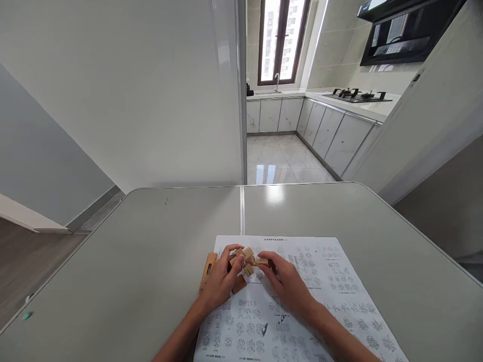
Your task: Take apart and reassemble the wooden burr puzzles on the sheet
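A small wooden puzzle [248, 260] of crossed, notched bars is gripped between both hands, just above a printed instruction sheet [324, 281] on the grey surface [132, 251]. It is pinched by the curled fingers of the left hand [221, 281]. One bar jutting sideways is clasped by the right hand [285, 281]. Just left of the left hand, a loose wooden bar [208, 270] is laid lengthwise, pointing away from the person.

Both bare forearms reach in from below and angle toward each other. The left hand [221, 279] and right hand [287, 282] sit close, fingertips nearly meeting, fingers curled in a pinch, backs turned up.
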`<act>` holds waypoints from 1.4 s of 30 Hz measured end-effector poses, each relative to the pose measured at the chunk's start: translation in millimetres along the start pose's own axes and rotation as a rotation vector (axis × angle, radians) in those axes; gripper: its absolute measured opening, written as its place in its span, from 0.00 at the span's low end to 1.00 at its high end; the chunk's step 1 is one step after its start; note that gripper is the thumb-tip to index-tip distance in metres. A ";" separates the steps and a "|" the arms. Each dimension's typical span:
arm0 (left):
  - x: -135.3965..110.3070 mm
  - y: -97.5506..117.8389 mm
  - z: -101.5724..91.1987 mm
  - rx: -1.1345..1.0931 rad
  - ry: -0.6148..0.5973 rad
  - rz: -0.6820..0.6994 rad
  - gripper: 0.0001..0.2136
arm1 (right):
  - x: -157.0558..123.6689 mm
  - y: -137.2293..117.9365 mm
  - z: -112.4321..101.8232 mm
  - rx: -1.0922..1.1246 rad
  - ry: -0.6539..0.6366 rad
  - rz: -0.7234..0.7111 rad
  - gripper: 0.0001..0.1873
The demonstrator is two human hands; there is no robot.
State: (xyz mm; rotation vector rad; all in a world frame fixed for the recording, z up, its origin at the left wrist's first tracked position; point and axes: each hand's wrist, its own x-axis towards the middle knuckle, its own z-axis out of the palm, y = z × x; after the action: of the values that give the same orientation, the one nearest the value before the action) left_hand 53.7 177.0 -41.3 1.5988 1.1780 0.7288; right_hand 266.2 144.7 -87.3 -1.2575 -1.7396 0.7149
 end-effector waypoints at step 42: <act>-2.3 -1.0 6.4 0.190 0.068 0.045 0.19 | -7.3 4.4 9.4 -0.160 0.033 -0.246 0.12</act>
State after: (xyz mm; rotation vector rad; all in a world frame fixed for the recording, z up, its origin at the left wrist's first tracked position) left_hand 58.1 172.6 -44.2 1.7739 1.2962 0.7223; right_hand 260.9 139.6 -97.6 -1.1258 -1.9128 0.4172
